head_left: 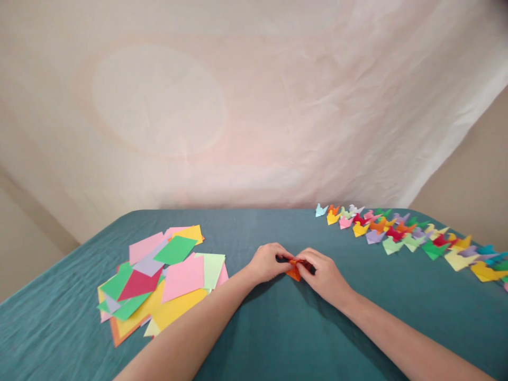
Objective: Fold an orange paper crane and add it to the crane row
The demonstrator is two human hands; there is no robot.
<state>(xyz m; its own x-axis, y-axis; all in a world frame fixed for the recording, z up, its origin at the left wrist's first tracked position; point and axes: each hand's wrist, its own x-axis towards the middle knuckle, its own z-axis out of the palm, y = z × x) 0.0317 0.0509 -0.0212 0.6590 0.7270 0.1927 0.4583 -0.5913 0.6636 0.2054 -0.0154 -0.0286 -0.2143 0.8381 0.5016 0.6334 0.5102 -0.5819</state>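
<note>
My left hand and my right hand meet at the middle of the table, both pinched on a small folded orange paper piece. The piece rests on or just above the teal cloth. Most of the piece is hidden by my fingers. Its lower corner pokes out between the two hands.
A loose pile of coloured paper squares lies to the left of my hands. Several folded paper figures in many colours run in a band along the right side toward the table's edge. A pale wrinkled sheet hangs behind the table.
</note>
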